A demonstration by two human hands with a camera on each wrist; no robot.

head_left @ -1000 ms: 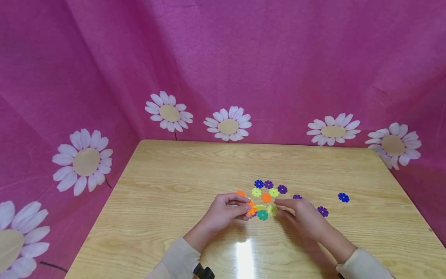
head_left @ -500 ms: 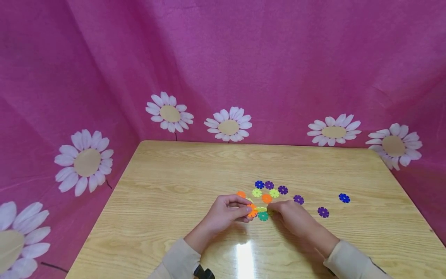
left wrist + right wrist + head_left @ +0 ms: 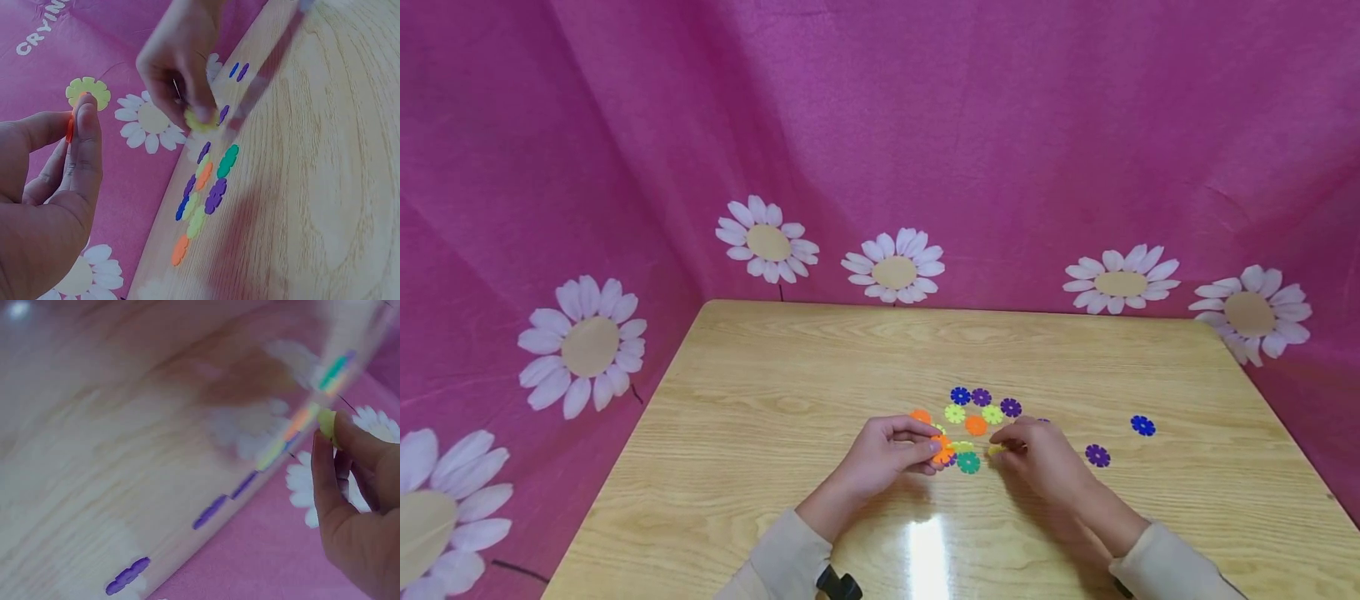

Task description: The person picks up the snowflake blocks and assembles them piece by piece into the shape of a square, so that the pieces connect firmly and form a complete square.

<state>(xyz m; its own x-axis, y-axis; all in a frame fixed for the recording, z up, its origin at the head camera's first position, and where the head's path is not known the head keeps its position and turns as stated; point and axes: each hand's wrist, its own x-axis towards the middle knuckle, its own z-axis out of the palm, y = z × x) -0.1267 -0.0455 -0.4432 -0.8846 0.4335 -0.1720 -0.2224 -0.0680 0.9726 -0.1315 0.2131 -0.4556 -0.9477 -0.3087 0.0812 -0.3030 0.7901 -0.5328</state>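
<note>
My left hand [image 3: 887,454] pinches an orange notched disc [image 3: 942,451] between thumb and fingers. A yellow notched disc [image 3: 76,87] stands crosswise to the orange one and appears joined to it. In my right hand [image 3: 1048,462], thumb and fingertips pinch another yellow notched disc [image 3: 326,422], a short way right of the joined pair. Fingers cover much of that disc. Both hands are above the table, and a green disc [image 3: 967,462] lies flat close to the left fingertips.
Several loose discs lie on the wooden table [image 3: 775,375] behind the hands, among them an orange disc [image 3: 976,426] and a purple disc [image 3: 1011,407]. Farther right are a purple disc [image 3: 1097,456] and a blue disc [image 3: 1143,426]. A pink flowered cloth [image 3: 1000,167] hangs behind.
My right hand has moved left to the yellow disc by the green one, then drawn back right with that disc pinched. My left hand keeps its hold, nearly still.
</note>
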